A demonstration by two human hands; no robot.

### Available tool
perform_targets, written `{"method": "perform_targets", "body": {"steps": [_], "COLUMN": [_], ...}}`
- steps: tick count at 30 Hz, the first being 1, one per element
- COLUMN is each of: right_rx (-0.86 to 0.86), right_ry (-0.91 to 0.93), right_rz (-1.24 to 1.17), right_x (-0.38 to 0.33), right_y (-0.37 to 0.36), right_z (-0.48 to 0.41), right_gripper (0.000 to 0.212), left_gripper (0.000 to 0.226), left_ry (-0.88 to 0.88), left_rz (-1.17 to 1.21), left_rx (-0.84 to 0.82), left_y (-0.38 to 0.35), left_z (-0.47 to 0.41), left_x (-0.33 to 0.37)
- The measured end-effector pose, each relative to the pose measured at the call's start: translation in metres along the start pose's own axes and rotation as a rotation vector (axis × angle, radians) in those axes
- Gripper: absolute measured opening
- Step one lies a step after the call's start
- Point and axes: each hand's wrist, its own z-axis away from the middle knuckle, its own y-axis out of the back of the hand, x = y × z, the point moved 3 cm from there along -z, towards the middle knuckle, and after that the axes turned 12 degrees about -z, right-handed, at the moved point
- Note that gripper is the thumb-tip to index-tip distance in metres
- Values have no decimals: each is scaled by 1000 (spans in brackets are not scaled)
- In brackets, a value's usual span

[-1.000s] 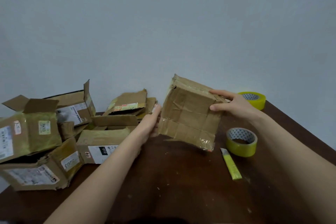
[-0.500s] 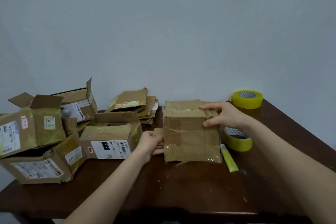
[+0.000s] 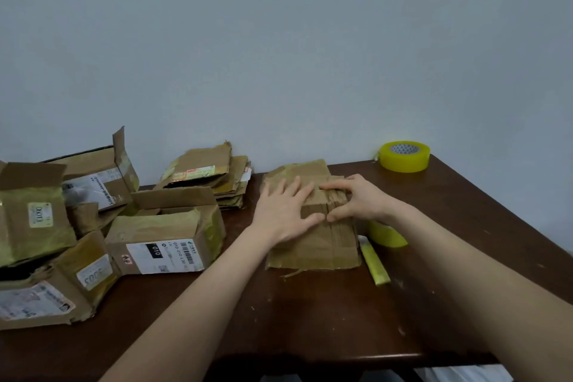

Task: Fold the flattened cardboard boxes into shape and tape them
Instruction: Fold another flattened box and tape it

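Note:
A worn brown cardboard box (image 3: 322, 245) stands on the dark wooden table (image 3: 310, 319), its top flaps folded down. My left hand (image 3: 285, 211) lies flat on the left part of its top with fingers spread and straight. My right hand (image 3: 353, 200) presses the right part of the top, fingers bent over the flap edge, thumb near my left thumb. A yellow tape roll (image 3: 387, 234) sits just right of the box, partly hidden by my right wrist. A second yellow tape roll (image 3: 404, 156) stands at the table's far right corner.
A yellow cutter (image 3: 375, 263) lies to the right of the box. A stack of flattened boxes (image 3: 210, 177) leans by the wall. Several folded, labelled boxes (image 3: 164, 245) crowd the left side. The table's front edge runs below my forearms.
The box was held tilted in the air, then set down on the table. Both hands moved from its sides onto its top, pressing the flaps down.

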Motion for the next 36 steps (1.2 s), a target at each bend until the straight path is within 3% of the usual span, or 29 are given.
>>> {"method": "perform_targets", "body": {"steps": [2, 3, 5, 7, 10, 13, 16, 27, 29, 32, 34, 36], "right_rx": [-4, 52, 246, 392, 264, 179, 73, 133, 297, 610, 668, 634], "right_ry": [-6, 2, 8, -57, -203, -288, -321, -270, -284, -156, -16, 57], "right_rz": [-144, -210, -211, -66, 111, 191, 433, 571, 430, -124, -506, -731], "right_x": [2, 3, 8, 17, 29, 35, 37, 37, 41, 36, 18, 2], "right_y": [5, 11, 30, 47, 50, 40, 28, 16, 20, 44, 60, 68], "right_z": [5, 8, 15, 25, 41, 61, 69, 56, 52, 43, 34, 23], "right_gripper": [86, 82, 54, 34, 19, 26, 28, 26, 21, 21, 20, 20], "left_gripper": [67, 64, 61, 60, 59, 59, 58, 58, 58, 59, 59, 59], "left_ry": [3, 0, -4, -8, -23, -31, -33, -28, -32, -32, -31, -23], "left_rz": [-15, -12, -20, -29, -35, -25, -24, -6, -3, -10, -15, -22], "left_rx": [-16, -16, -12, -16, -33, -38, -27, 18, 20, 25, 30, 24], "left_y": [-6, -6, -5, -4, -4, -3, -3, -7, -8, -9, -10, -10], "left_z": [-4, -4, -4, -5, -5, -5, -4, -5, -5, -5, -6, -5], "left_x": [-2, -3, -4, -3, -4, -4, -4, -5, -5, -4, -4, -3]}}
